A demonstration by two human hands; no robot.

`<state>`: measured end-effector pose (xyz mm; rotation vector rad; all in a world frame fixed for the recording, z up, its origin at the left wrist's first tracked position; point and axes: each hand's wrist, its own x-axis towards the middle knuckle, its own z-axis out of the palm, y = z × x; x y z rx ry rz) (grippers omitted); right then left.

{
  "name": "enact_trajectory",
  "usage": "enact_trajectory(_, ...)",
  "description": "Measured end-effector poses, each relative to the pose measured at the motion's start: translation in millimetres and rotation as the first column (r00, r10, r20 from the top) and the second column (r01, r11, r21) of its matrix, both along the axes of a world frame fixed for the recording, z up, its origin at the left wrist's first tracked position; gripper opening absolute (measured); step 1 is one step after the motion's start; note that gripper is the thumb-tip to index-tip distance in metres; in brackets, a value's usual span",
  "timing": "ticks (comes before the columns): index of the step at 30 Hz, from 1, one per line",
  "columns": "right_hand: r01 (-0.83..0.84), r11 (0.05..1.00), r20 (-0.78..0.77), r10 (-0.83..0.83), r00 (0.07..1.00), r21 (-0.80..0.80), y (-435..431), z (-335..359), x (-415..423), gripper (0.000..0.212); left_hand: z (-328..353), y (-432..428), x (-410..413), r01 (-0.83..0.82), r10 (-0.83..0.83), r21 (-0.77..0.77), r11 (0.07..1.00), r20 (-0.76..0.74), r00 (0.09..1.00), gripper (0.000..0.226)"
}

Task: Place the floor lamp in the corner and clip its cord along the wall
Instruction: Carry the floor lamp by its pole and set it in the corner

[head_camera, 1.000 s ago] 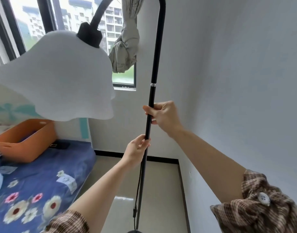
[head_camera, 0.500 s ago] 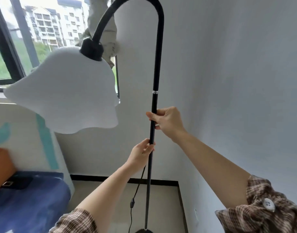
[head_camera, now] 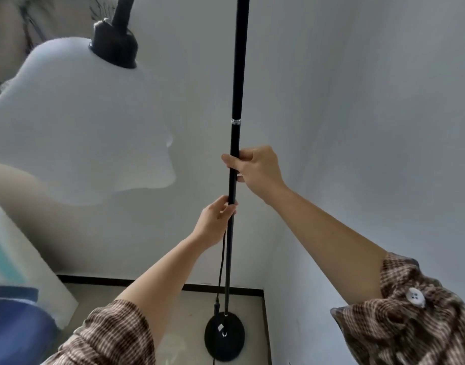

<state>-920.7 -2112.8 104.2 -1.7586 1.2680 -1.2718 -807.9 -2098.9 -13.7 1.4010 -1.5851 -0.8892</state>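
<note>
The floor lamp's black pole point(head_camera: 238, 75) stands upright in front of me, close to the room corner. My right hand point(head_camera: 255, 167) grips the pole just below its silver joint. My left hand point(head_camera: 215, 222) holds the pole a little lower. The white bell-shaped shade point(head_camera: 78, 127) hangs at the left from the curved black neck. The round black base point(head_camera: 224, 338) rests on the floor near the right wall. The black cord point(head_camera: 221, 262) hangs down beside the pole to the base.
Grey walls meet in a corner behind the lamp, with a dark baseboard point(head_camera: 136, 281) along the bottom. A blue bed edge point(head_camera: 13, 325) lies at the lower left. Pale floor point(head_camera: 178, 312) runs between bed and right wall.
The view has swung right and closer to the corner; window and orange bin have left the frame. The lamp's base is now visible on the floor. Both hands kept their hold on the pole.
</note>
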Motion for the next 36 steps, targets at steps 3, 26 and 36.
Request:
enact_trajectory(3, 0.017, 1.000, 0.004, -0.017, 1.000, -0.013, -38, 2, -9, 0.052, 2, -39, -8, 0.015, -0.015, -0.019, 1.000, 0.020, 1.000, 0.014)
enact_trajectory(26, 0.111, 0.989, 0.066, -0.117, 0.991, 0.093, -173, 6, -37, 0.038, 3, -195, -20, 0.253, -0.256, 0.055, 0.966, 0.038, 0.966, 0.012)
enact_trajectory(36, -0.007, 0.998, -0.062, 0.012, 0.998, 0.065, -179, 11, -29, 0.006, -3, -189, -26, 0.013, -0.012, 0.023, 1.000, -0.018, 1.000, 0.005)
